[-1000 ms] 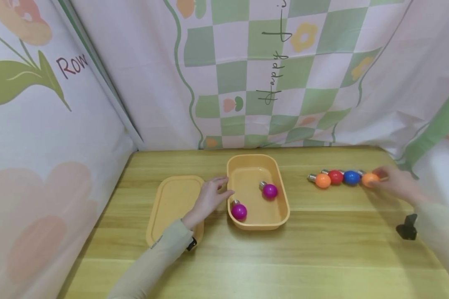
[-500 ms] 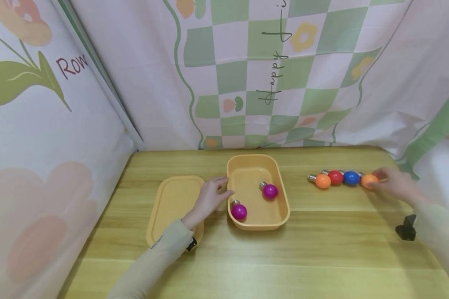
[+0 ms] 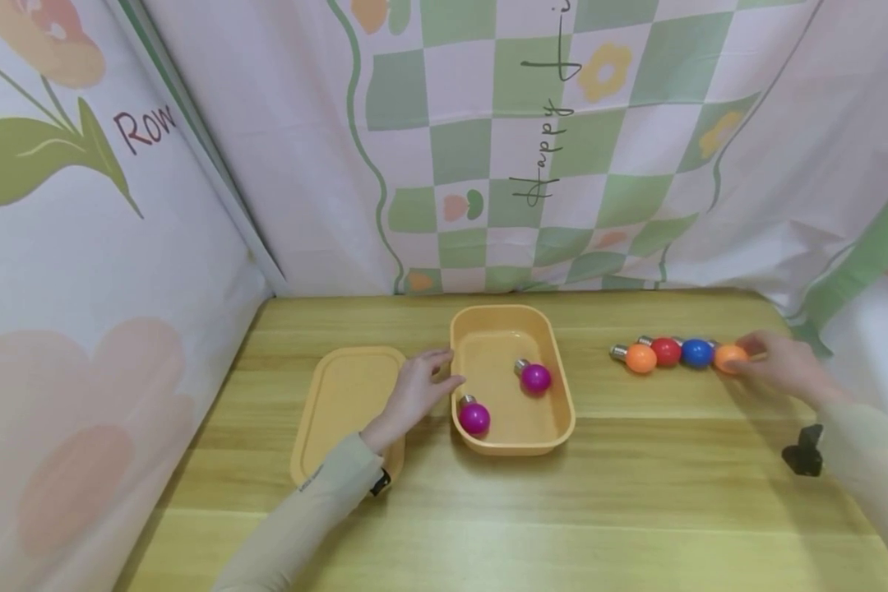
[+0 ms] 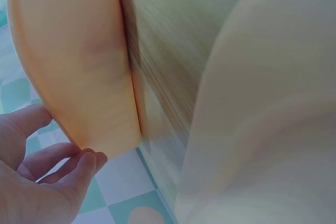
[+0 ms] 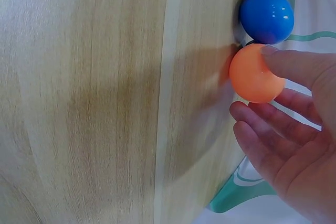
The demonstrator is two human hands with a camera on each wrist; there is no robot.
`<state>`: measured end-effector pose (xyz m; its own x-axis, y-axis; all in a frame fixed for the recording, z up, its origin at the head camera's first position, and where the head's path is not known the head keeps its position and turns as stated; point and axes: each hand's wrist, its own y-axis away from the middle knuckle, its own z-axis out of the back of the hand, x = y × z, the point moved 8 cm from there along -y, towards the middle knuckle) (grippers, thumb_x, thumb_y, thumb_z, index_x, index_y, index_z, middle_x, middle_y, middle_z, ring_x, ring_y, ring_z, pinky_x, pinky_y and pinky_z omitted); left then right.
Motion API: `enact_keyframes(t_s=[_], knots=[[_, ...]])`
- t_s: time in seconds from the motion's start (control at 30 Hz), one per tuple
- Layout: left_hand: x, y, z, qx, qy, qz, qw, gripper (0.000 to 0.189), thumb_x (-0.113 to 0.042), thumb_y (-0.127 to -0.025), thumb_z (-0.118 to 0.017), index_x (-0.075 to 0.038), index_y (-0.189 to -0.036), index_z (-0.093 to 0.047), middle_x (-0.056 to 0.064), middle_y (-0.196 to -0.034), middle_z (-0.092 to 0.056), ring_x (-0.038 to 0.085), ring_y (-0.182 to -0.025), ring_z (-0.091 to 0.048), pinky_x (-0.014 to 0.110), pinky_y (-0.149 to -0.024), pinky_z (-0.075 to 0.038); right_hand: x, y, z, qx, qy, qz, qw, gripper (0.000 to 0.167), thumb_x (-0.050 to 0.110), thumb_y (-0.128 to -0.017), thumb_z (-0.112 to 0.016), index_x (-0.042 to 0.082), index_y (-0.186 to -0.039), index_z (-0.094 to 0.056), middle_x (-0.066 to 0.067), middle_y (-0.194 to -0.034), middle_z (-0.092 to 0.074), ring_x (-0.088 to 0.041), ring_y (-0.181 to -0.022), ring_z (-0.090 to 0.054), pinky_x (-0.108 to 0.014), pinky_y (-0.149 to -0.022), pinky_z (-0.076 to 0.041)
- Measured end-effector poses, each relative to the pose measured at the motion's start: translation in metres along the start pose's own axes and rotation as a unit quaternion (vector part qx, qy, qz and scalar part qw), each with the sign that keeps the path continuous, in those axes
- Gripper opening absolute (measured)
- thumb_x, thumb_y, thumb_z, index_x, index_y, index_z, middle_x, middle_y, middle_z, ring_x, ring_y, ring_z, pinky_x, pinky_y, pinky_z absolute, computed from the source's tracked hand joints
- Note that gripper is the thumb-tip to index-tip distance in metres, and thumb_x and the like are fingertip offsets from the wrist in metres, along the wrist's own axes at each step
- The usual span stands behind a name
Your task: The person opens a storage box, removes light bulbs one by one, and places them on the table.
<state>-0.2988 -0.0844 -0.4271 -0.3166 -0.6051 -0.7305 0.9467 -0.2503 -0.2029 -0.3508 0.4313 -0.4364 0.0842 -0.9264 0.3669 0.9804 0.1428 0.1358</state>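
Against the left long side of a yellow plastic box (image 3: 514,449), my left hand (image 3: 413,396) holds the rim. In the left wrist view its thumb hooks over the edge while the other fingertips lie on the outer wall (image 4: 84,66). Inside the box are two purple light bulbs (image 3: 536,378) with silver screw bases. Over on the right, my right hand (image 3: 780,363) grips the rightmost orange bulb (image 5: 254,74), thumb on top and fingers curved underneath. That bulb ends a row with a blue bulb (image 3: 696,353), a red bulb (image 3: 665,351) and another orange bulb (image 3: 640,358).
A flat yellow lid (image 3: 348,386) lies left of the box, partly under the left forearm. Near the right sleeve stands a small black object (image 3: 803,452). Printed curtains (image 3: 451,148) hang behind and beside the wooden table (image 3: 488,526).
Between one second and half a second ago, the orange bulb in my right hand shifts slightly left toward the blue one. My left hand stays at the box, and the view tilts a little.
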Motion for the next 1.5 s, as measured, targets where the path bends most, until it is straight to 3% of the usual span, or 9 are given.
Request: enact_keyframes(t_s=[0.4,0.7,1.03,1.27,1.5], knots=[[0.0,-0.002,-0.001,0.003,-0.007,0.004,1.0,0.046,-0.018,-0.091,-0.071,0.006,-0.128,-0.061,0.024,-0.136,-0.06,0.039,-0.123,-0.061,0.044,-0.102,-0.056,-0.004,-0.001,0.002,-0.01,0.011,0.008,0.9999,0.068,0.041,-0.096,-0.061,-0.017,-0.128,-0.045,-0.044,-0.124,-0.054,-0.064,-0.108,-0.049,-0.07,-0.085,-0.043],[-0.001,-0.001,-0.001,0.004,-0.009,0.002,1.0,0.046,-0.02,-0.091,-0.071,0.006,-0.128,-0.061,0.024,-0.135,-0.06,0.039,-0.12,-0.063,0.043,-0.099,-0.058,-0.001,0.004,0.002,0.004,0.008,0.005,0.9999,0.069,0.042,-0.097,-0.06,-0.017,-0.128,-0.044,-0.046,-0.123,-0.052,-0.065,-0.109,-0.048,-0.07,-0.085,-0.044],[0.0,0.0,0.0,-0.003,-0.01,-0.003,0.9999,0.045,-0.019,-0.091,-0.072,0.007,-0.127,-0.062,0.025,-0.134,-0.061,0.039,-0.117,-0.065,0.042,-0.097,-0.058,0.005,0.008,0.013,-0.015,0.003,0.01,0.9998,0.067,0.036,-0.097,-0.061,-0.018,-0.132,-0.041,-0.047,-0.127,-0.047,-0.065,-0.109,-0.049,-0.07,-0.084,-0.046],[-0.001,0.0,0.002,-0.008,-0.004,-0.018,0.9998,0.044,-0.017,-0.091,-0.071,0.009,-0.125,-0.062,0.027,-0.132,-0.062,0.041,-0.115,-0.065,0.042,-0.095,-0.059,0.026,0.014,0.027,-0.06,-0.004,0.023,0.9979,0.063,0.03,-0.096,-0.063,-0.018,-0.13,-0.042,-0.048,-0.126,-0.047,-0.064,-0.108,-0.052,-0.071,-0.084,-0.047],[-0.005,0.002,0.002,-0.015,-0.017,-0.025,0.9994,0.043,-0.015,-0.09,-0.071,0.01,-0.124,-0.062,0.028,-0.13,-0.062,0.041,-0.11,-0.068,0.043,-0.094,-0.06,0.064,0.021,0.031,-0.067,-0.006,0.028,0.9973,0.059,0.029,-0.096,-0.064,-0.015,-0.131,-0.045,-0.045,-0.125,-0.052,-0.06,-0.107,-0.056,-0.063,-0.078,-0.055]])
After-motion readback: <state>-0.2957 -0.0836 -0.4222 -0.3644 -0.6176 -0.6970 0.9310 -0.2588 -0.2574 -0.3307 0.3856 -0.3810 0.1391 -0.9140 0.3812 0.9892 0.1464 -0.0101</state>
